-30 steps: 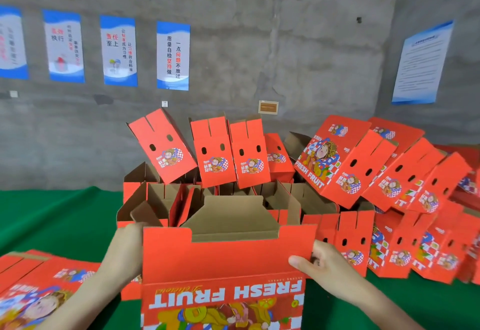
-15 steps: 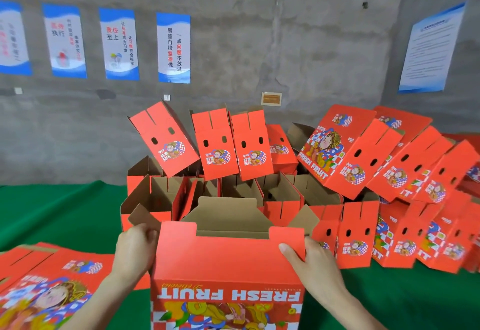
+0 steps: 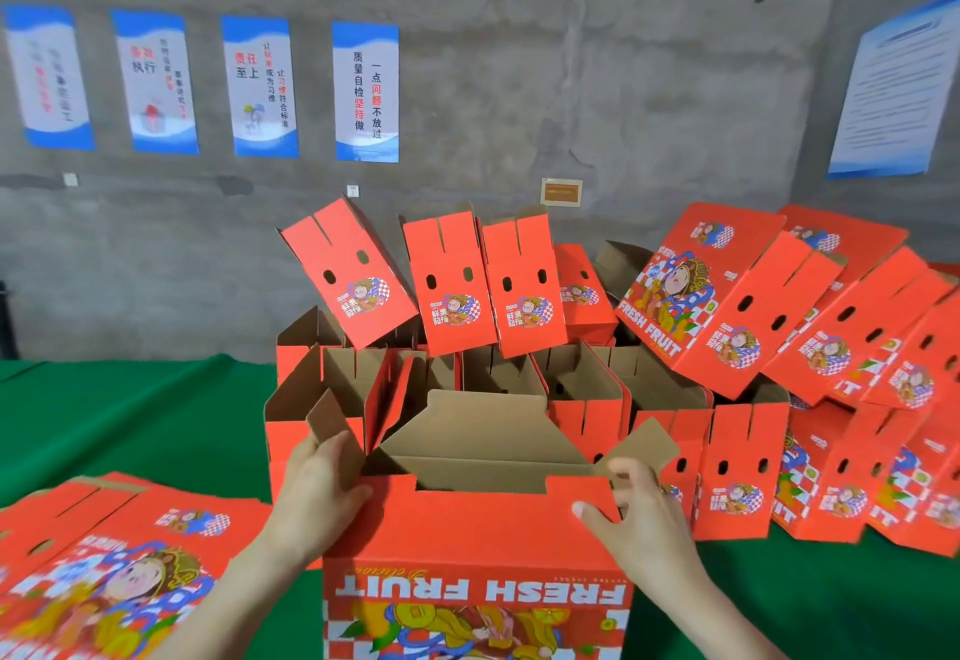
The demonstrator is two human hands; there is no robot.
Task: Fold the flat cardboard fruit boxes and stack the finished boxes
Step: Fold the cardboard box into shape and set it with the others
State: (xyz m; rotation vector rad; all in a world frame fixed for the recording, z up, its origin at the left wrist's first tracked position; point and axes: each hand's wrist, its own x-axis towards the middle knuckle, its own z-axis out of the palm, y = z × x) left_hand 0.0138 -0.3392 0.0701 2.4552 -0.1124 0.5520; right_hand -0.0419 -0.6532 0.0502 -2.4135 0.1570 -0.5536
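- The red cardboard fruit box [image 3: 467,535], printed FRESH FRUIT upside down to the wearer, stands at the near edge of the tabletop, just in front of the folded ones. Compared with a second ago it looks narrower and squarer, its mouth open upward.
- A brown left end flap [image 3: 332,425] and a brown right end flap [image 3: 641,444] now stick up at the two top corners. The right one was not visible a second ago.
- The left hand [image 3: 317,493] has shifted from the box's outer edge to the left top corner and grips it, fingers behind the flap, thumb on the red front.
- The right hand [image 3: 644,519] has moved likewise. Its thumb presses the front panel and its curled fingers pinch the base of the right flap.
- Judgement: the body is opened up, the end flaps are probably next to be tucked, and stacking is not yet done.
- The green cloth tabletop [image 3: 130,410] carries flat red printed box blanks [image 3: 130,555] at the left. A cluster of open finished red boxes with brown insides [image 3: 571,389] stands behind, and more red boxes lean in rows [image 3: 753,306] at the right.
- Behind is a grey concrete wall [image 3: 519,62] with four blue-and-white posters [image 3: 366,93], a small brown plaque [image 3: 561,191] and a pale notice sheet [image 3: 893,93].
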